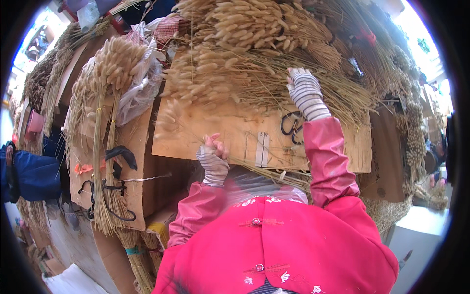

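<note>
My left hand [214, 153], in a striped fingerless glove, is closed around a few dried bunny-tail grass stems near the board's front edge. Their fluffy heads [172, 116], blurred, point to the upper left, and the stem ends run down to the right below the hand. My right hand [304, 92], gloved the same way, reaches into the stems of a loose pile of bunny-tail grass [205, 73]. Its fingers are curled on the stems there; which stems they pinch is too small to tell. The pile lies across a wooden board [230, 122].
Black cord or scissor-like loops [292, 126] and a pale marked strip [262, 149] are on the board. To the left, tied bunny-tail bunches [110, 68] rest on a cardboard box [132, 176]. A larger bunch [249, 22] lies behind. A person's blue sleeve [34, 174] shows far left.
</note>
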{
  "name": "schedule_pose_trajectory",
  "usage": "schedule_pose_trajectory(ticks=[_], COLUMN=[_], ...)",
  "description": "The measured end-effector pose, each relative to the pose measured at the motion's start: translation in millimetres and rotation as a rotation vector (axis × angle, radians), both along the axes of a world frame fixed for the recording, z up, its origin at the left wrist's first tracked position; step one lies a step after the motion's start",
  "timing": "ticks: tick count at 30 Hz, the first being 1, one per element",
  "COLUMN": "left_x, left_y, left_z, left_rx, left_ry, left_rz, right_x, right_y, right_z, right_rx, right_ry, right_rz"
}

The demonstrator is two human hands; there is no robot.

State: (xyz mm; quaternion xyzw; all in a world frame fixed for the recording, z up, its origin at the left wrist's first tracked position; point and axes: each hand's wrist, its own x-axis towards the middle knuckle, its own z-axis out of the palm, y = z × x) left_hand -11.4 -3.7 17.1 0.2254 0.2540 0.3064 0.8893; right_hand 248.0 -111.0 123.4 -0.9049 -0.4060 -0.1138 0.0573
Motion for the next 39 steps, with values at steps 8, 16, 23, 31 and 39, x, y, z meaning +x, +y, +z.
schedule_pose_trajectory(ticks=[8,16,23,31,39], left_x=[8,7,9,8,8], left_y=[1,4,8,7,8], left_z=[-4,-12,-24,-20,-22], left_rx=[-0.105,-0.146,-0.169,-0.208,-0.09], left_ry=[0.156,0.067,0.08,-0.052,0.107], left_rz=[0.107,0.085,0.014,0.062,0.059], right_x=[46,25,-56,-95,-65], right_y=[37,11,-6,-36,-40], right_z=[-6,0,-8,-50,-38], right_rx=[-0.249,-0.009,0.209,0.073,-0.081], right_ry=[-0.045,-0.084,-0.016,0.059,0.088], right_rz=[-0.158,0.063,0.365,0.173,0.05])
